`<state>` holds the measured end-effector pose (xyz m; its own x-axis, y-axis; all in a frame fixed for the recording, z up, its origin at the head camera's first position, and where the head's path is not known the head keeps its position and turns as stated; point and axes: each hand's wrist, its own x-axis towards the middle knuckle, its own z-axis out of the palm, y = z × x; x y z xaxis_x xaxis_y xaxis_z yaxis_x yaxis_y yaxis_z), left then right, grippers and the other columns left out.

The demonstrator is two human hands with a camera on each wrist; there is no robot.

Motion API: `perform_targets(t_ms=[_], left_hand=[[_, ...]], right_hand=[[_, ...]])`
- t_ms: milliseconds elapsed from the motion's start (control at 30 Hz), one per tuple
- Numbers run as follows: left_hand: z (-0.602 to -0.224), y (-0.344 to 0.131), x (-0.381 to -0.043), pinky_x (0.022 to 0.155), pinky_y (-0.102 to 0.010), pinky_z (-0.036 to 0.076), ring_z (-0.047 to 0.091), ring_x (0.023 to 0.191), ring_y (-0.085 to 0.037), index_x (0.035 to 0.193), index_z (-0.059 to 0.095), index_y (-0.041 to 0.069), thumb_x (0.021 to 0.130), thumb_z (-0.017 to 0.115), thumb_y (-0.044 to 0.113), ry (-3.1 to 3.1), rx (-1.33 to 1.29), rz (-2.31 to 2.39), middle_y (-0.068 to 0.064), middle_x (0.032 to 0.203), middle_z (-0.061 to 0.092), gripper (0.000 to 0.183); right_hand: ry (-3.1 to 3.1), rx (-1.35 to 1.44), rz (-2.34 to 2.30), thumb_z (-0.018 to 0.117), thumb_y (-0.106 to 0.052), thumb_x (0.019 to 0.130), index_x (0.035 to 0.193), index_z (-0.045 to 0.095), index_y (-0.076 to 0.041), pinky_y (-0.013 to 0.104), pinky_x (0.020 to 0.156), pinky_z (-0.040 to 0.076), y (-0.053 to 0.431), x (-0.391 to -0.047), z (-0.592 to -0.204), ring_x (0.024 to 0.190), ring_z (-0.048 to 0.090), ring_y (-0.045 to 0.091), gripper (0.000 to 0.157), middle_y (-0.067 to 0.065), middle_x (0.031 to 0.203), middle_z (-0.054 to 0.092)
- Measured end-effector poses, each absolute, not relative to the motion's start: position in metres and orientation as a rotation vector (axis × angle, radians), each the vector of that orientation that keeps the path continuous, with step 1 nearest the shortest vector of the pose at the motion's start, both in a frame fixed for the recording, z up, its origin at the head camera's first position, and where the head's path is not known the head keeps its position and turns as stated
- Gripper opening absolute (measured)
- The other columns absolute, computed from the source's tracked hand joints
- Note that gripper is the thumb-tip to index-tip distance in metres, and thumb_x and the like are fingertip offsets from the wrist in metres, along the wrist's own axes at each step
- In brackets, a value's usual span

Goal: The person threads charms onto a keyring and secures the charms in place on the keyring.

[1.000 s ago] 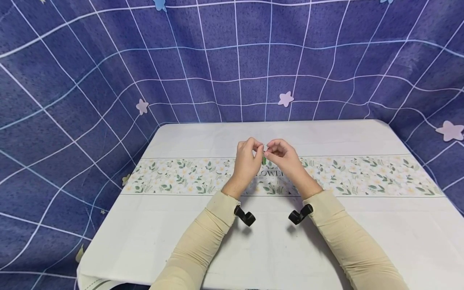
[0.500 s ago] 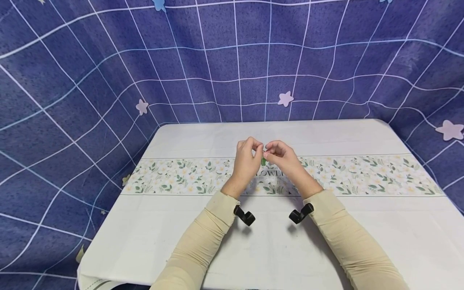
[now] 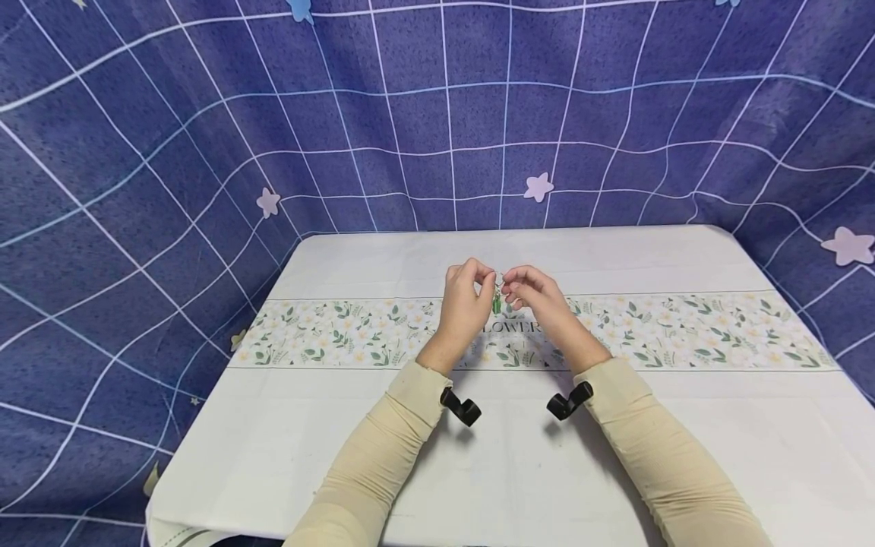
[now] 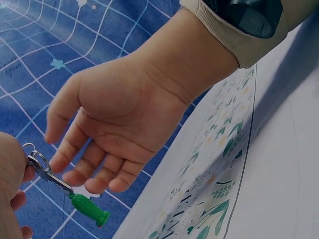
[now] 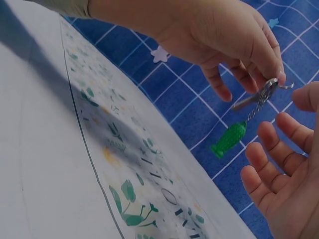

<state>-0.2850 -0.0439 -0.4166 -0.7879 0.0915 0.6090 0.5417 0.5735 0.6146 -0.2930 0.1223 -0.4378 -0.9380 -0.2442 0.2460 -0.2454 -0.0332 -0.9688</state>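
My left hand (image 3: 467,300) pinches a keychain by its metal end between thumb and index finger, above the table. The keychain has a thin silver ring (image 4: 30,148), a slim flat metal piece (image 5: 244,103), a short chain (image 5: 256,108) and a bumpy green charm (image 5: 230,139) with a flared end, dangling below. Facing it, my right hand (image 3: 540,292) holds nothing, its fingers loosely bent and spread. In the left wrist view, the right hand's fingertips (image 4: 59,164) come right up beside the ring. Only part of the left hand (image 4: 10,172) shows there, at the left edge.
Under the hands lies a white tablecloth (image 3: 369,425) with a printed flower band (image 3: 697,330) across it. A blue curtain (image 3: 437,114) with white grid lines and stars surrounds the table's back and sides. Black wrist cameras (image 3: 569,401) sit on both sleeves.
The right thumb and fingers have drawn off the keychain and spread a little. The green charm now shows more fully between the hands. The left hand has stayed nearly still.
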Motion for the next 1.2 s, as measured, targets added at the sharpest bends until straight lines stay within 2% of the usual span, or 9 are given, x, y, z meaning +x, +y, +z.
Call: perform_targets(t_ms=[167,267,367,500,767,900,1200], left_hand=[[-0.416,-0.044,-0.285,0.086,-0.04,0.045,0.054,0.101,-0.028,0.093,0.061,0.007,0.099,0.062,0.01,-2.284,-0.5,-1.142,-0.006,0.086,0.067,0.007],[-0.415,-0.044,-0.285,0.087,-0.04,0.045,0.053,0.103,-0.028,0.093,0.06,0.007,0.099,0.061,0.011,-2.292,-0.492,-1.144,-0.006,0.086,0.067,0.007],[-0.415,-0.044,-0.285,0.088,-0.039,0.045,0.053,0.103,-0.027,0.093,0.06,0.007,0.1,0.06,0.011,-2.294,-0.494,-1.141,-0.006,0.087,0.067,0.008],[-0.414,-0.044,-0.284,0.087,-0.038,0.045,0.053,0.102,-0.026,0.094,0.06,0.008,0.1,0.06,0.011,-2.296,-0.504,-1.133,-0.006,0.087,0.067,0.007],[-0.414,-0.045,-0.284,0.088,-0.039,0.045,0.052,0.103,-0.027,0.095,0.061,0.006,0.1,0.06,0.011,-2.294,-0.515,-1.142,-0.006,0.087,0.067,0.007],[-0.414,-0.045,-0.283,0.088,-0.039,0.045,0.052,0.103,-0.027,0.095,0.061,0.007,0.101,0.06,0.011,-2.295,-0.52,-1.144,-0.006,0.087,0.067,0.008],[-0.413,-0.046,-0.284,0.087,-0.038,0.045,0.053,0.102,-0.027,0.096,0.061,0.006,0.101,0.059,0.012,-2.299,-0.511,-1.139,-0.006,0.087,0.067,0.008]], right_hand=[[-2.286,0.577,2.129,0.047,-0.001,0.096,0.126,0.055,0.009,0.036,0.087,0.048,0.124,-0.295,-0.442,0.107,0.058,0.033,0.033,0.027,0.121,0.059],[-2.345,0.612,2.099,0.048,-0.001,0.093,0.128,0.056,0.008,0.037,0.091,0.048,0.125,-0.296,-0.446,0.113,0.057,0.036,0.038,0.025,0.122,0.06],[-2.392,0.632,2.076,0.049,0.0,0.093,0.131,0.056,0.008,0.038,0.095,0.047,0.126,-0.296,-0.449,0.113,0.057,0.032,0.04,0.024,0.123,0.061],[-2.433,0.644,2.05,0.051,-0.001,0.095,0.133,0.056,0.008,0.037,0.097,0.046,0.126,-0.297,-0.453,0.115,0.055,0.033,0.04,0.027,0.124,0.061],[-2.461,0.666,2.007,0.056,-0.002,0.096,0.132,0.057,0.008,0.048,0.104,0.044,0.123,-0.296,-0.456,0.118,0.058,0.036,0.036,0.026,0.124,0.062],[-2.456,0.676,1.993,0.057,-0.002,0.097,0.126,0.059,0.007,0.051,0.104,0.044,0.122,-0.296,-0.456,0.118,0.058,0.038,0.03,0.025,0.121,0.063],[-2.473,0.66,1.945,0.061,-0.004,0.097,0.118,0.061,0.006,0.047,0.101,0.048,0.122,-0.298,-0.459,0.112,0.062,0.03,0.023,0.02,0.115,0.065]])
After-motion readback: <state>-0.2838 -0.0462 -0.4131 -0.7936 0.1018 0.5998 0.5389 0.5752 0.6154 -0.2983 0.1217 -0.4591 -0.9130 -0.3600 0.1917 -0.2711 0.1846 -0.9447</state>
